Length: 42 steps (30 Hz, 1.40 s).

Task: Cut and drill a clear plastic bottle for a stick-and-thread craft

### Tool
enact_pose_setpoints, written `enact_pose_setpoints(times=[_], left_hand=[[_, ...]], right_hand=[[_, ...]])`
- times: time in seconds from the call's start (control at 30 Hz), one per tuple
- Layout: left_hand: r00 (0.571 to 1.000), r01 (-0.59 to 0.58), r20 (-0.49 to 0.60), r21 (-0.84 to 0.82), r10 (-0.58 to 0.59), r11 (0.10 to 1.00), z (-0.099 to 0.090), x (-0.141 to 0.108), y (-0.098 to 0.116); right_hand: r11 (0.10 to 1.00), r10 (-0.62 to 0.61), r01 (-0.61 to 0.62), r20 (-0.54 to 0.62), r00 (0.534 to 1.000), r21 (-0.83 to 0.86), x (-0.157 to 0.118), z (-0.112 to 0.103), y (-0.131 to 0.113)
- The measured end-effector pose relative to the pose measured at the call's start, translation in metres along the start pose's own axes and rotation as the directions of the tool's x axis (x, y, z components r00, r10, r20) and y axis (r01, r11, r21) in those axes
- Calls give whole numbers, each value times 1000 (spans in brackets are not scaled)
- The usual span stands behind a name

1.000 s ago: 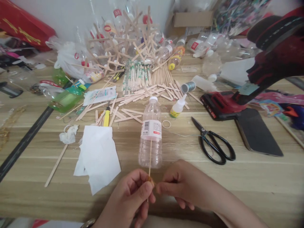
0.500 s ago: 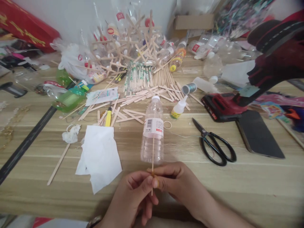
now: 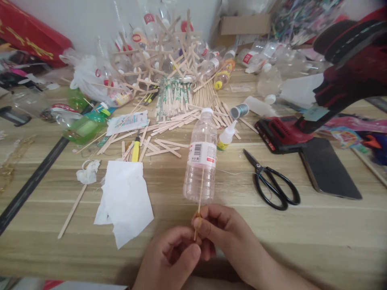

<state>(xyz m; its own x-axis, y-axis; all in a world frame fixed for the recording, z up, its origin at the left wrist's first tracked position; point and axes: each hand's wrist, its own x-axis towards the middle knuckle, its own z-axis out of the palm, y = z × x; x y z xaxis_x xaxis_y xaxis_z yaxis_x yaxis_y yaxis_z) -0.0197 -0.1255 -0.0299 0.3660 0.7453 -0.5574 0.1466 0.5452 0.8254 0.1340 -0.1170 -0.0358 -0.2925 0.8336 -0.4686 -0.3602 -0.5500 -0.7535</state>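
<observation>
My right hand pinches a thin wooden stick between thumb and fingers, near its lower end. An orange-brown bit sits on the stick at the fingertips. The stick runs up against or into a clear plastic bottle with a white cap and a pink-white label, tilted slightly right; I cannot tell how the two join. My left hand is curled loosely at the stick's bottom tip, thumb apart from the fingers and not closed on it. To the left lies a torn white paper sheet.
Black-handled scissors lie right, a thread running toward the bottle. Beyond them are a phone and a red-black power tool. A glue bottle stands behind. Craft sticks, a yellow cutter and plastic bottles crowd the back.
The bottle and stick have shifted up and right together and now lean right. My left thumb has come off the stick and moved down, while my right hand keeps its pinch.
</observation>
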Motion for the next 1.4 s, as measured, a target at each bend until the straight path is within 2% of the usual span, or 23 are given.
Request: enact_pose_setpoints(times=[0.2,0.3,0.47,0.57,0.67,0.77,0.83,0.9,1.0,1.1,1.2,1.27,1.33,1.4], left_hand=[[999,-26,-40,85,29,996,-1,0,-8],[997,-50,-52,140,58,989,-6,1,-10],[959,-212,-106,351,264,912,-12,8,2],[903,-217,-215,521,373,826,-8,14,13],[796,-220,-252,726,550,651,-2,19,16],[667,-246,-136,888,733,388,-1,21,15],[606,-224,-63,943,793,247,-1,20,14],[583,-191,-38,964,811,183,-2,19,16],[542,-190,-47,966,839,177,-1,19,18],[493,-243,-10,959,870,148,-2,18,19],[484,-340,87,936,871,96,-7,16,19],[454,-385,132,921,881,60,-12,14,20],[409,-383,189,924,893,-21,-15,13,22],[376,-329,279,932,884,-154,-17,13,26]], right_hand=[[993,-71,62,-91,993,-96,0,-3,7],[989,-87,74,-96,992,-131,0,-4,8],[978,-103,95,-37,994,-186,-1,-2,8],[980,-129,126,-5,992,-153,-2,-3,10],[981,-145,145,10,989,-132,-2,-4,10],[984,-135,136,18,991,-118,-2,-4,10],[988,-113,115,19,993,-101,-2,-5,10],[991,-98,101,30,995,-88,-1,-4,11],[990,-106,111,56,993,-92,-1,-4,12],[992,-101,105,58,993,-73,-1,-4,12],[997,-75,77,55,996,-30,-1,-4,12],[997,-79,80,61,995,-16,-1,-5,13],[994,-104,105,62,993,-19,-1,-5,14],[991,-128,130,54,990,-34,-1,-4,15]])
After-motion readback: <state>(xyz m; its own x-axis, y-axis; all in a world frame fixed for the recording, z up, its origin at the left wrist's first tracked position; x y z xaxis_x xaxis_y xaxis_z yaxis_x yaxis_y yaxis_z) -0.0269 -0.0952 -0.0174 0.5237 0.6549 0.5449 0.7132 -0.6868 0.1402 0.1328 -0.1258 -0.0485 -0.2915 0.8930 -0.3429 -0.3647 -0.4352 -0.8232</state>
